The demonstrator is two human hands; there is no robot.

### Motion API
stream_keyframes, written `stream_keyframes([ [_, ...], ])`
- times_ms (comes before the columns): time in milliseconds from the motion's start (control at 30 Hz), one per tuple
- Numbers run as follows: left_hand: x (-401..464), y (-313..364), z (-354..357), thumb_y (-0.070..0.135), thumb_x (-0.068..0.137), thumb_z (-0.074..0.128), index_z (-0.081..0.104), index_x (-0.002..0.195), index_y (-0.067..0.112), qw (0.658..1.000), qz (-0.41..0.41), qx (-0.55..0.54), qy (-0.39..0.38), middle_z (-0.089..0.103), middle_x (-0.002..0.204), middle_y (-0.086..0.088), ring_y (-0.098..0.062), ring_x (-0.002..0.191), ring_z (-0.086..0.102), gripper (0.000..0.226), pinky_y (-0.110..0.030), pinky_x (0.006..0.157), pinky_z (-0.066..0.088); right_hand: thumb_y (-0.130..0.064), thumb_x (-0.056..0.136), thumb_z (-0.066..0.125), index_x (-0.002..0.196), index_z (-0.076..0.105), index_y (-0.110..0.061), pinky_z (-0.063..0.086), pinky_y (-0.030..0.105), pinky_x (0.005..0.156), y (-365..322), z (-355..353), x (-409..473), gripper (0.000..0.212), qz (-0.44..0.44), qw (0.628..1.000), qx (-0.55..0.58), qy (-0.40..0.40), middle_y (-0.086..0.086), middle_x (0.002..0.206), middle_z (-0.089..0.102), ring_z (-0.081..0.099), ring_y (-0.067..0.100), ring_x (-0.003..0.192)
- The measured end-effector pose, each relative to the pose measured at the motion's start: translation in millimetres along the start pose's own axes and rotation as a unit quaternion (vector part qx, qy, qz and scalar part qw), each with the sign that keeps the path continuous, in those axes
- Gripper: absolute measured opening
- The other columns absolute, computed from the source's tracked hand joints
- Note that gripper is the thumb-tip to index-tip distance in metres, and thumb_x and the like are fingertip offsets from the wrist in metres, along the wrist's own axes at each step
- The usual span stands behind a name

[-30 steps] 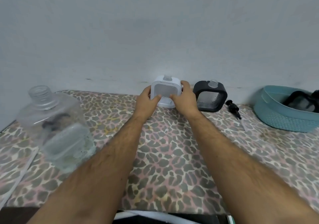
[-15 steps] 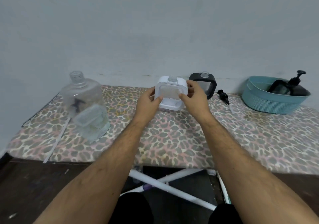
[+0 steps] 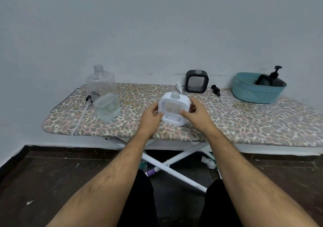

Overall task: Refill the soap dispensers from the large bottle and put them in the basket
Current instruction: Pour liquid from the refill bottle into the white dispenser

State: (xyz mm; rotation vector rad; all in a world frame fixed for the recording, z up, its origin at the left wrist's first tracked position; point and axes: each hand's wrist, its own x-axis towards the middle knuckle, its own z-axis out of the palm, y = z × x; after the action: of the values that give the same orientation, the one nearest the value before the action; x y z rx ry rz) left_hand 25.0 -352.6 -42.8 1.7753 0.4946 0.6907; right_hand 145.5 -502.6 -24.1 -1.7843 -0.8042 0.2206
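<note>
A white square soap dispenser with no pump stands near the front of the ironing board. My left hand grips its left side and my right hand grips its right side. Its white pump lies behind it. A black square dispenser, also without a pump, stands by the wall, with its black pump lying to the right. The large clear bottle, uncapped and holding some liquid at the bottom, stands on the left. A teal basket on the right holds a black dispenser with its pump on.
The board has a leopard-print cover and stands against a pale wall on crossed white legs. A black cap with a long tube lies left of the large bottle. Dark floor lies below, and my dark-trousered legs show at the bottom.
I have drawn the white dispenser from the wall toward the board's front edge with both hands. The camera has pulled back, so the whole board and floor show.
</note>
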Motion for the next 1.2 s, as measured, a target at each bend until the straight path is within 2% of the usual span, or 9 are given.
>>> stream_keyframes([
  [133, -6, 6, -1, 0.006, 0.094, 0.058, 0.053, 0.138, 0.021, 0.999, -0.010, 0.022, -0.040, 0.065, 0.113, 0.012, -0.001, 0.096, 0.064, 0.047, -0.015, 0.071, 0.054, -0.021, 0.088, 0.073, 0.136, 0.045, -0.021, 0.058, 0.033, 0.081, 3, 5, -2, 0.055, 0.033, 0.999, 0.038, -0.020, 0.003, 0.118, 0.060, 0.062, 0.021, 0.108],
  [233, -8, 8, -3, 0.009, 0.093, 0.061, 0.054, 0.136, 0.025, 0.999, -0.011, 0.018, -0.041, 0.067, 0.117, 0.007, -0.007, 0.099, 0.067, 0.046, -0.019, 0.074, 0.055, -0.019, 0.088, 0.074, 0.134, 0.043, -0.022, 0.060, 0.032, 0.067, 5, 11, -6, 0.055, 0.047, 0.997, 0.065, -0.017, 0.004, 0.118, 0.059, 0.063, 0.019, 0.104],
  [367, -16, 11, -10, 0.012, 0.094, 0.062, 0.051, 0.140, 0.016, 1.000, -0.018, 0.005, -0.024, 0.061, 0.126, 0.009, 0.000, 0.103, 0.061, 0.047, -0.014, 0.078, 0.052, -0.019, 0.081, 0.079, 0.128, 0.045, -0.023, 0.062, 0.039, 0.073, 7, 24, -9, 0.058, 0.045, 0.997, 0.060, 0.028, 0.003, 0.117, 0.060, 0.064, 0.017, 0.101],
  [467, -22, 11, -20, 0.023, 0.094, 0.065, 0.047, 0.144, 0.014, 0.999, -0.020, 0.021, 0.029, 0.053, 0.138, 0.006, -0.009, 0.121, 0.055, 0.053, -0.030, 0.098, 0.050, -0.020, 0.080, 0.079, 0.128, 0.046, -0.019, 0.057, 0.031, 0.069, 5, 36, -10, 0.058, 0.037, 0.997, 0.046, 0.059, 0.001, 0.117, 0.058, 0.062, 0.019, 0.101],
  [533, -25, 11, -30, 0.026, 0.093, 0.065, 0.052, 0.140, 0.016, 0.997, -0.010, 0.027, 0.076, 0.057, 0.137, 0.005, -0.008, 0.120, 0.056, 0.049, -0.035, 0.099, 0.051, -0.022, 0.080, 0.078, 0.127, 0.046, -0.017, 0.055, 0.035, 0.075, 4, 44, -11, 0.058, 0.029, 0.996, 0.024, 0.077, 0.002, 0.116, 0.058, 0.060, 0.021, 0.101],
  [733, -36, 13, -72, 0.023, 0.095, 0.064, 0.061, 0.129, 0.018, 0.985, 0.017, 0.030, 0.169, 0.064, 0.123, 0.009, -0.003, 0.113, 0.059, 0.035, -0.014, 0.086, 0.047, -0.024, 0.084, 0.076, 0.126, 0.045, -0.012, 0.045, 0.014, 0.051, -2, 62, -10, 0.053, 0.019, 0.997, -0.007, 0.081, 0.003, 0.113, 0.057, 0.060, 0.021, 0.094],
  [900, -41, 14, -101, 0.022, 0.091, 0.070, 0.064, 0.121, 0.018, 0.968, 0.045, 0.051, 0.242, 0.066, 0.115, 0.008, -0.005, 0.109, 0.062, 0.032, -0.007, 0.082, 0.048, -0.029, 0.083, 0.076, 0.126, 0.046, -0.015, 0.052, 0.032, 0.066, -6, 75, -8, 0.055, 0.016, 0.996, -0.009, 0.086, 0.003, 0.114, 0.058, 0.060, 0.024, 0.097],
  [1033, -41, 17, -120, 0.028, 0.082, 0.078, 0.057, 0.127, 0.024, 0.926, 0.071, 0.100, 0.356, 0.056, 0.113, 0.008, -0.008, 0.101, 0.056, 0.049, -0.027, 0.088, 0.051, -0.029, 0.083, 0.076, 0.128, 0.046, -0.015, 0.046, 0.029, 0.068, -6, 79, -8, 0.056, 0.014, 0.996, -0.005, 0.093, 0.001, 0.113, 0.058, 0.058, 0.021, 0.096],
  [1200, -16, 12, -144, 0.040, 0.075, 0.083, 0.028, 0.151, 0.021, 0.928, -0.014, 0.124, 0.351, 0.034, 0.153, -0.003, -0.022, 0.140, 0.035, 0.096, -0.046, 0.113, 0.036, -0.028, 0.083, 0.077, 0.130, 0.046, -0.015, 0.045, 0.031, 0.072, -4, 80, -9, 0.057, 0.009, 0.995, 0.001, 0.095, 0.000, 0.112, 0.058, 0.058, 0.021, 0.094],
])
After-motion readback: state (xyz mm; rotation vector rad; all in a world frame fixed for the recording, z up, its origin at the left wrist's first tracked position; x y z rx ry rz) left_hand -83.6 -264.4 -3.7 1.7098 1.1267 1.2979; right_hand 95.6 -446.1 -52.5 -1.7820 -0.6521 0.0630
